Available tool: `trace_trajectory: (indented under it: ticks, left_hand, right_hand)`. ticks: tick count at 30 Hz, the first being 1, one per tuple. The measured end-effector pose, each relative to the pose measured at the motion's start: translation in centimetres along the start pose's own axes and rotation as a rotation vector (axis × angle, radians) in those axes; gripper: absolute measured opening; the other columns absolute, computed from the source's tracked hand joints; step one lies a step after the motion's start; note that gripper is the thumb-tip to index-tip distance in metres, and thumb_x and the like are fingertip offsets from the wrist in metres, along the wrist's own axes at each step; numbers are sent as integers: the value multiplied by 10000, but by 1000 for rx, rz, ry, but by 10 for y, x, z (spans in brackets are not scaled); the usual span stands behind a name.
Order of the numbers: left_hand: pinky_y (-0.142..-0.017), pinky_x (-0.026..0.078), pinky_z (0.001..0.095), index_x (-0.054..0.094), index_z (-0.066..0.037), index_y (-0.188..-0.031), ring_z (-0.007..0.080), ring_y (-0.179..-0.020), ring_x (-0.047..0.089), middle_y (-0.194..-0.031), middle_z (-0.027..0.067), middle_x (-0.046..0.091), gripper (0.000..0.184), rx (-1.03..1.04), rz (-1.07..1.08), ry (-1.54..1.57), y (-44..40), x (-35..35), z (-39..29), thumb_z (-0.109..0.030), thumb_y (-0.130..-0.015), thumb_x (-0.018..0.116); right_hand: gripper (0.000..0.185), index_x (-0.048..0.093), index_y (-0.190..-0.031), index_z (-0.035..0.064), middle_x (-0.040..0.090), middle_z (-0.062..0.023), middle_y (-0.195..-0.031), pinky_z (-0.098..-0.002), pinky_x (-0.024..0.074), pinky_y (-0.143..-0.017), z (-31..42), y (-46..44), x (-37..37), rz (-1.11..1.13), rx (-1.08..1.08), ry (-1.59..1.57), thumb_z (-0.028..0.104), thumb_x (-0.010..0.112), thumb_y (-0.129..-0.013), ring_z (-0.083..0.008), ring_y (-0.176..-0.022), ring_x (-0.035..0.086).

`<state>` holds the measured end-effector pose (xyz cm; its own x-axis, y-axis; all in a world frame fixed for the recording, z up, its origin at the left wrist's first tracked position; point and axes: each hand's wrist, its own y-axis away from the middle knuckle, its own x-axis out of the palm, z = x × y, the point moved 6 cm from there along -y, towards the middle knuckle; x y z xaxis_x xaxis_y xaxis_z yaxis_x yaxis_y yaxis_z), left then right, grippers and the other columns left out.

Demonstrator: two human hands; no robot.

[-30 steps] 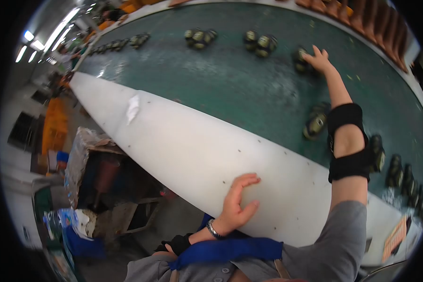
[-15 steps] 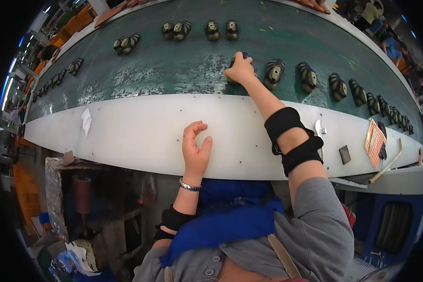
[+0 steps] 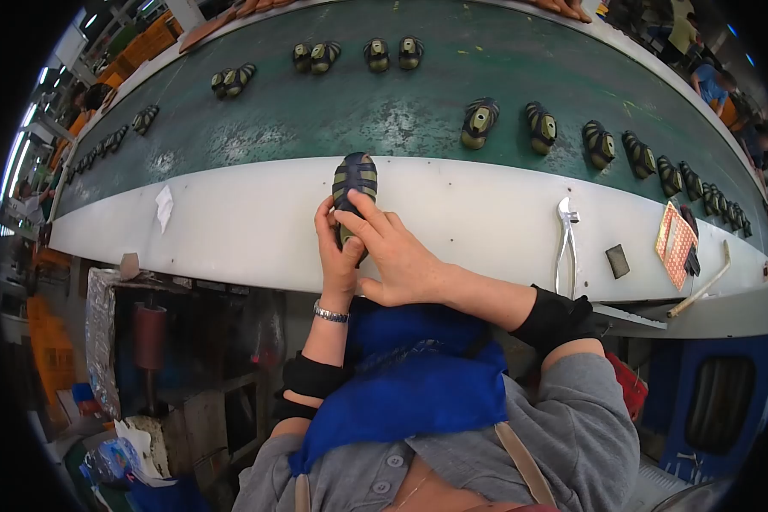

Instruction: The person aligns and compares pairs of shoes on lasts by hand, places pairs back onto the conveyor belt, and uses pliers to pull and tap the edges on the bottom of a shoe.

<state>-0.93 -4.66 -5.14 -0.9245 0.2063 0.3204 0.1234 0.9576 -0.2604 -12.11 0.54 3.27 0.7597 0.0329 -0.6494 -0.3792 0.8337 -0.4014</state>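
Two bare hands share one strapped sandal, dark with olive bands, above a white desk, its far end pointing to 12 o'clock. The left hand cups the near end, fingers partly curled around it, above a metal-banded wristwatch. The right hand reaches in from 4 o'clock, fingers partly bent and laid on the straps; their exact grip underneath is hidden.

From the hands, a crumpled white scrap lies at 9 o'clock. At 3 o'clock are metal pliers, with a small dark block and an orange patterned sheet beyond. Across the green surface, sandal pairs sit at 11 and 12 o'clock, while a curving row of sandals runs from 2 to 3 o'clock.
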Motion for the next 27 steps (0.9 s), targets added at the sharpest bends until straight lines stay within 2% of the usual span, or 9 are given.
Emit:
trace_trajectory:
  ticks: [4, 6, 10, 13, 16, 19, 21, 25, 27]
  left_hand:
    - [-921, 496, 323, 313, -22, -1427, 165, -1058, 576, -1160, 88, 551, 793, -84, -98, 20, 3, 5, -13, -113, -775, 755]
    - [-901, 498, 316, 321, -18, -1423, 160, -1030, 573, -1147, 85, 549, 798, -34, -75, -45, 2, 5, -9, -117, -767, 765]
    - [-872, 495, 304, 334, -15, -1416, 149, -995, 563, -1122, 76, 544, 813, -10, -92, -65, 0, 7, -3, -115, -746, 782]
    - [-879, 491, 305, 339, -18, -1415, 151, -988, 566, -1115, 74, 549, 801, 1, -91, -60, -2, 9, -6, -111, -751, 778]
    - [-894, 482, 309, 339, -19, -1415, 154, -983, 568, -1116, 78, 561, 788, 17, -115, -75, -1, 7, -4, -112, -764, 773]
    - [-897, 477, 307, 334, -13, -1418, 156, -979, 568, -1122, 78, 559, 788, 39, -149, -41, -3, 7, -2, -114, -770, 771]
    - [-926, 466, 303, 347, 6, -1408, 168, -1005, 564, -1145, 86, 552, 759, 48, -149, -100, 0, 8, -5, -104, -781, 759]
    - [-973, 454, 338, 334, 50, -1433, 206, -1084, 549, -1253, 134, 525, 781, 71, -180, -191, 3, 11, -12, -63, -776, 741]
    - [-988, 449, 337, 340, 79, -1441, 229, -1114, 552, -1298, 169, 525, 759, 79, -224, -376, 8, 7, -14, -77, -801, 719]
  right_hand:
    - [840, 375, -1448, 45, 342, -296, -1488, -467, 354, -1106, -30, -17, -34, -123, -93, -118, 209, 755, -716, -433, -1394, 358]
    - [828, 377, -1429, 36, 374, -342, -1418, -521, 357, -1079, -85, -38, -73, -354, -24, 297, 234, 748, -717, -480, -1339, 377]
    - [860, 302, -1485, 62, 400, -350, -1374, -541, 352, -1067, -208, -53, -135, -549, 797, 605, 283, 745, -782, -514, -1295, 396]
    - [824, 324, -1473, 65, 410, -304, -1389, -516, 366, -1063, -269, -41, -140, -400, 1144, 270, 274, 740, -793, -467, -1257, 455]
    - [765, 381, -1435, 94, 487, -258, -1334, -467, 425, -1023, -287, -37, -145, -540, 1058, 129, 223, 743, -774, -419, -1181, 540]
    - [713, 439, -1374, 86, 554, -228, -1263, -418, 481, -965, -271, -29, -146, -687, 778, -510, 157, 749, -736, -392, -1123, 594]
    - [660, 460, -1346, 34, 594, -187, -1183, -339, 521, -893, -207, -24, -139, -610, 621, -385, 88, 735, -749, -271, -1026, 629]
    - [669, 433, -1337, -14, 517, -246, -1291, -455, 458, -993, -96, -2, -84, -569, 192, 41, 92, 709, -737, -405, -1176, 551]
    - [698, 408, -1369, -22, 455, -298, -1335, -488, 390, -1062, -79, 11, -32, -323, 370, -47, 160, 697, -761, -460, -1257, 469]
